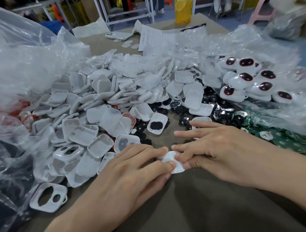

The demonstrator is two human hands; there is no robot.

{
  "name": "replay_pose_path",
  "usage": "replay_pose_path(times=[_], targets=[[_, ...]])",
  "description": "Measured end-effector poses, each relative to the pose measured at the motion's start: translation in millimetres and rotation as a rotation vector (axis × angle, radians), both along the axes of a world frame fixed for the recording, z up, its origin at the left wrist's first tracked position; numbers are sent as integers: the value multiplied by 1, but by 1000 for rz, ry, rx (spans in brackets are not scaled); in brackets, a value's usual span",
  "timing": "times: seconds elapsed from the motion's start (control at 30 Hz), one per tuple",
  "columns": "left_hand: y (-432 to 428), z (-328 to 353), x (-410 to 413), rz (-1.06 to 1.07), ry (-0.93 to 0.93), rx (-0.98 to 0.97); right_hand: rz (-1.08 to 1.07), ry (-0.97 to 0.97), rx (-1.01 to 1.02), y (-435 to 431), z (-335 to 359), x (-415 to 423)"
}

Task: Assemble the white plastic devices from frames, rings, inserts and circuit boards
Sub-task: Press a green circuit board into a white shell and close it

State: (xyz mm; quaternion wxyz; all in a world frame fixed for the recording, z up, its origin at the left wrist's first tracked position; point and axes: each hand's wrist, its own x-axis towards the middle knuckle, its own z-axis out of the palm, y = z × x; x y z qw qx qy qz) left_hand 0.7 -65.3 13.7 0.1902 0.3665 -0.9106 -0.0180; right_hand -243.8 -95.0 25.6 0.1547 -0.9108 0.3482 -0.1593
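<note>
The left hand (133, 170) and right hand (219, 158) are both pinching a small white rounded plastic part (173, 161) between fingertips, low over the near middle of the grey-brown bench (186, 210). It is looking light, stiff and slick, so gripping its edges seems wisest. Beyond, a heap of white plastic shells (104, 93) is lying leftward, green circuit boards (279, 137) rightward

Shells (99, 93) heaped left; circuit boards (279, 137) right; finished devices (248, 79) behind them

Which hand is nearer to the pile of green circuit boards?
Right. The right hand lies beside the green circuit boards; the left hand is farther off, beyond the white part both hands pinch.
</note>
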Motion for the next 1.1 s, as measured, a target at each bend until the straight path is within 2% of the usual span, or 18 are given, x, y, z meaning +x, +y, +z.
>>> replay_pose_path(times=[0.13,0.33,0.5,0.57,0.7,0.8,0.9,1.1], targets=[[2,-2,0,13,-18,-27,-20,30,-97,4,-2,3],[7,-3,4,49,10,25,-46,20,-15,8,-5,2],[8,-4,2,136,44,16,-101,-40,-51,15,-6,7],[5,-1,2,227,176,130,-168,-119,-58,13,-1,6],[-14,11,-10,324,614,427,-254,-276,-100,7,7,13],[-26,21,-27,324,794,428,-337,-521,40,-1,12,25],[-31,19,-34,320,870,387,-431,-858,242,-11,11,29],[-27,14,-37,300,906,339,-403,-869,309,-16,3,28]])
